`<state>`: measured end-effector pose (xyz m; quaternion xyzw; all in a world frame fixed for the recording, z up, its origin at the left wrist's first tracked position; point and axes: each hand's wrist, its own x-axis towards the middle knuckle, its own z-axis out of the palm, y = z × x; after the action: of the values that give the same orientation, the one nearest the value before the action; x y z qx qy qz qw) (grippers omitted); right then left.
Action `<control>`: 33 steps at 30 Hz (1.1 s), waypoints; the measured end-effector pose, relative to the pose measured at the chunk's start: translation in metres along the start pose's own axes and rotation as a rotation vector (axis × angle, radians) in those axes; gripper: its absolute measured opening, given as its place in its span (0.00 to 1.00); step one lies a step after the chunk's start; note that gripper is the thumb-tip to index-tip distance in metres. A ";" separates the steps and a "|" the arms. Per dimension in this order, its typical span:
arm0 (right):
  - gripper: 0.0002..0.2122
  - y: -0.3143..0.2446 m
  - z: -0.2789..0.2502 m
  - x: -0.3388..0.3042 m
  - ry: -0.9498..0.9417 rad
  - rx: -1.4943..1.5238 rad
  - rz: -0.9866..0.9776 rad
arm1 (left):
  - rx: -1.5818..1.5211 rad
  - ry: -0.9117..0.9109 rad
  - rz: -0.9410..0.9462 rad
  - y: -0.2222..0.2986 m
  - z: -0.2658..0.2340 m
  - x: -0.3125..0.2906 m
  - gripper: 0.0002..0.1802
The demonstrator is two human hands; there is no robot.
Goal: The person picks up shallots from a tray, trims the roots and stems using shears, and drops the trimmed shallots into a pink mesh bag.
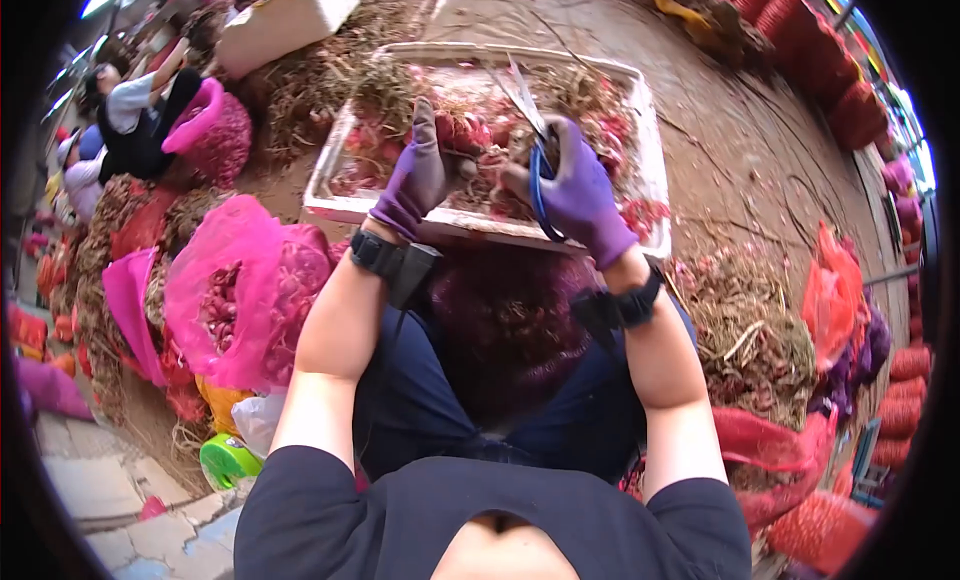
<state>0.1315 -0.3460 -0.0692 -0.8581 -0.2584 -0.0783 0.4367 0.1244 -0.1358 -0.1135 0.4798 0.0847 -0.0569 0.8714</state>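
Note:
My left hand (416, 175), in a purple and grey glove, is over the near left part of a white foam tray (322, 175). Its fingers close around a small bunch of reddish shallots (466, 133) with dry stalks; part of the grip is hidden. Scissors (522, 102) with blue handles are in my right hand (572, 180), gloved the same way. Their blades point up and away over the tray, slightly apart. Loose shallots, pink skins and dry stalks (590, 95) lie in the tray.
Pink mesh bags of shallots (235, 290) stand at my left, near a green object (228, 462). Dry stalks (750, 330) are heaped at my right beside a red mesh bag (832, 295). A dark purple mesh bag (510, 320) sits between my legs. Another person (145, 120) sits far left.

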 end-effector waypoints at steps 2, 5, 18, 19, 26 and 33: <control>0.29 -0.010 0.001 -0.004 -0.058 -0.011 -0.049 | -0.119 0.046 0.010 0.006 -0.009 0.000 0.39; 0.31 -0.016 0.007 -0.008 -0.159 -0.084 -0.081 | 0.040 0.155 0.026 0.015 -0.011 -0.009 0.40; 0.21 -0.020 0.033 -0.009 -0.215 0.016 0.069 | 0.867 0.235 0.368 -0.001 -0.019 -0.004 0.31; 0.20 -0.020 0.029 -0.009 -0.213 -0.007 0.097 | 0.842 0.273 0.317 -0.001 -0.003 -0.004 0.33; 0.18 -0.014 0.032 -0.004 -0.152 -0.052 0.132 | 0.662 -0.027 0.528 0.000 0.006 0.010 0.33; 0.16 -0.006 0.046 -0.020 -0.117 0.187 0.261 | 0.745 0.092 0.594 -0.012 -0.002 -0.013 0.24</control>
<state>0.1069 -0.3143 -0.1001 -0.8432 -0.1759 0.0535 0.5052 0.1089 -0.1401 -0.1221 0.7649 -0.0438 0.1895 0.6141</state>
